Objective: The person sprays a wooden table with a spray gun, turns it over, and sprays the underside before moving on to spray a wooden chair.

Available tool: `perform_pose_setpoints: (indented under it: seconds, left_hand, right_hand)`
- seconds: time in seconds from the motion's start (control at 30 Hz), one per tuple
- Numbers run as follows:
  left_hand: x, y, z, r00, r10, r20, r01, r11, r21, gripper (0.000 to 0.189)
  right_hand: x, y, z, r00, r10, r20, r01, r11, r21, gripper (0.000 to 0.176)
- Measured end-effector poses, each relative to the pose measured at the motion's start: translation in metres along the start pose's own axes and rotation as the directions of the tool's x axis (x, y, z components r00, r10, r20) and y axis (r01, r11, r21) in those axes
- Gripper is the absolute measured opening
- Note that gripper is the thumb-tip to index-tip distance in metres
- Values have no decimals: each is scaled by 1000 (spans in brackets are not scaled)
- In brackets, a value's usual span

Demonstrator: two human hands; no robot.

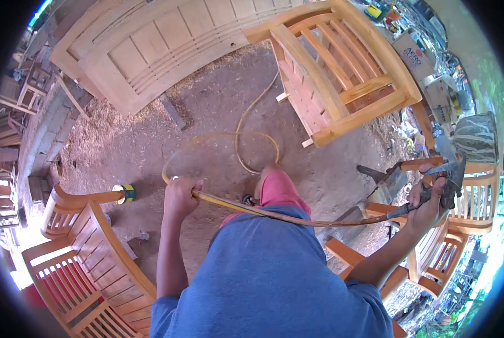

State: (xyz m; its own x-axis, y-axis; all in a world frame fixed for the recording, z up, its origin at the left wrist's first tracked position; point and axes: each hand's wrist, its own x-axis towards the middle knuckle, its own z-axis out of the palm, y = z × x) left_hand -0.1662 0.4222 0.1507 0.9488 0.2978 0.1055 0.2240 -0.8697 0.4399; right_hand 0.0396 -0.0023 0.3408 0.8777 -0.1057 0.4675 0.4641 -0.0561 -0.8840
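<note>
In my right hand (427, 203) is a spray gun (450, 169), gripped by its handle and held out to the right. A yellowish hose (319, 223) runs from the gun's base across my body. My left hand (182, 195) is closed around that hose at the left. Past my left hand the hose drops to the ground in a loop and trails off toward the back. Ahead stands a wooden bench frame (342, 110) with slats, orange-brown on its outer rails and paler on its inner panel.
Pale wooden door panels (150, 56) lean at the back. A slatted wooden bench (105, 253) stands at left beside a yellow tin (124, 194). More slatted furniture (435, 253) is at right, near a cardboard box (414, 53). Hose loops (238, 135) lie on the dirt floor.
</note>
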Motion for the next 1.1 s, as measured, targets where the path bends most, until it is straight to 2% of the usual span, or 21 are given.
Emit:
perform_pose_setpoints:
  seconds: [0.13, 0.23, 0.37, 0.4, 0.5, 0.63, 0.73, 0.87, 0.93, 1.03, 1.1]
  left_hand:
    - [40, -29, -5, 994, 82, -77, -76, 994, 78, 29]
    - [71, -60, -9, 984, 141, -107, -142, 990, -5, 29]
    - [105, -113, -23, 993, 117, -4, -116, 991, 66, 18]
    - [112, -127, -28, 996, 88, 2, -88, 993, 74, 15]
    - [116, -173, -48, 1000, -13, 3, 13, 997, 71, 8]
    - [139, -229, -73, 995, -72, -65, 79, 990, 115, 5]
    - [166, -255, -86, 995, -85, -58, 93, 983, 157, 5]
    - [230, -300, -83, 991, 11, 137, -44, 968, 247, 11]
    - [271, -322, -70, 972, 91, 218, -147, 956, 253, 15]
    - [341, -332, -56, 902, 257, 347, -333, 926, 180, 18]
    - [385, -357, -42, 836, 328, 440, -447, 872, 200, 15]
  right_hand:
    - [-8, 9, 26, 993, 63, -97, -66, 997, -33, 49]
    - [-10, 21, 52, 996, 89, -6, -89, 996, -5, 52]
    - [-4, 55, 111, 985, 149, 82, -156, 983, 92, 56]
    - [-1, 59, 138, 989, 132, 68, -133, 991, 14, 38]
    - [4, 78, 207, 976, 215, -42, -219, 968, -126, 33]
    - [-11, 99, 265, 931, 362, -48, -364, 928, -77, 24]
    - [-32, 109, 296, 925, 378, -40, -380, 923, -61, 19]
    - [-73, 116, 327, 890, 450, -70, -455, 879, -140, 16]
    - [-96, 129, 338, 877, 473, -87, -480, 855, -197, 21]
    - [-107, 114, 378, 869, 423, -254, -480, 846, -232, 23]
    - [-127, 115, 411, 861, 269, -433, -429, 841, -331, 13]
